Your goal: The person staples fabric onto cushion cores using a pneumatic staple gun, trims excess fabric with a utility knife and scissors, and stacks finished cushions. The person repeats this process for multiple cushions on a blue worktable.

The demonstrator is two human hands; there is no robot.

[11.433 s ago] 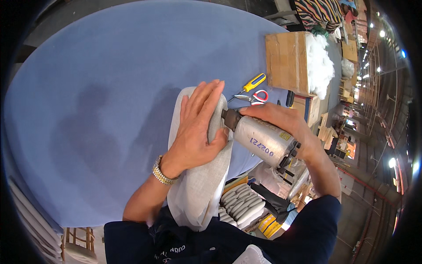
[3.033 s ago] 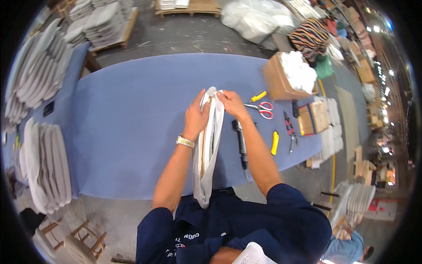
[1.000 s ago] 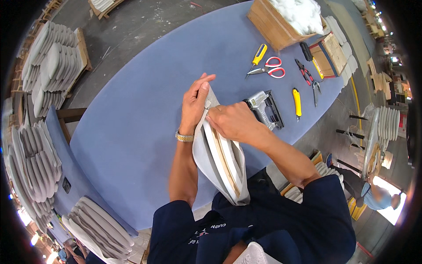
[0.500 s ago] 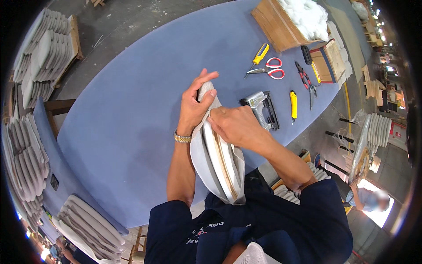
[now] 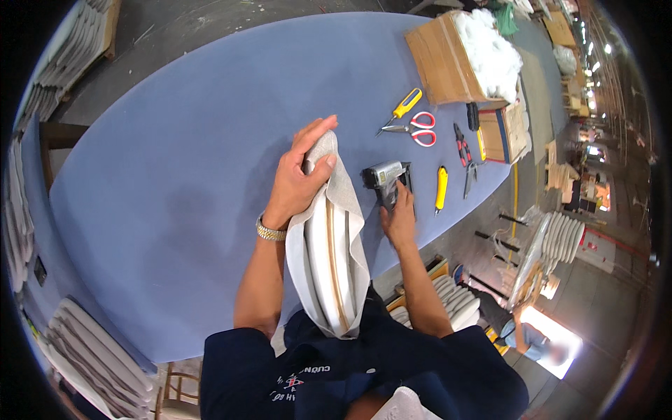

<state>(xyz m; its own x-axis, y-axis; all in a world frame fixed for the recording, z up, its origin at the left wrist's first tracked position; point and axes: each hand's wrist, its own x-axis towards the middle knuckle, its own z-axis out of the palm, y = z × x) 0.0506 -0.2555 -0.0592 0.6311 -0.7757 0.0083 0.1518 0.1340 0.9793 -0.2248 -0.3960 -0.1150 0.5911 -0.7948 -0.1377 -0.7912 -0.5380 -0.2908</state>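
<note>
A padded chair seat [image 5: 323,262] stands on edge against my body, with light grey fabric wrapped loosely round it. White padding and a thin wooden board edge show between the fabric's sides. My left hand [image 5: 299,171], with a metal watch at the wrist, clasps the seat's far end, thumb on the near side of the folded fabric. To the right, my right hand [image 5: 400,218] has its fingers round the handle of a silver and black staple gun [image 5: 383,175] on the blue table. Part of the handle is hidden by the fingers.
On the blue table [image 5: 175,140] lie a yellow screwdriver [image 5: 406,103], red-handled scissors [image 5: 423,129], a yellow cutter [image 5: 441,187] and red-handled pliers [image 5: 462,145]. A cardboard box [image 5: 448,63] of white stuffing stands far right. Stacked pads [image 5: 98,360] are at lower left; another person [image 5: 518,329] is at right.
My right hand has left the fabric at the seat's far end and moved right to take hold of the staple gun. My left hand still holds the seat. The view has shifted.
</note>
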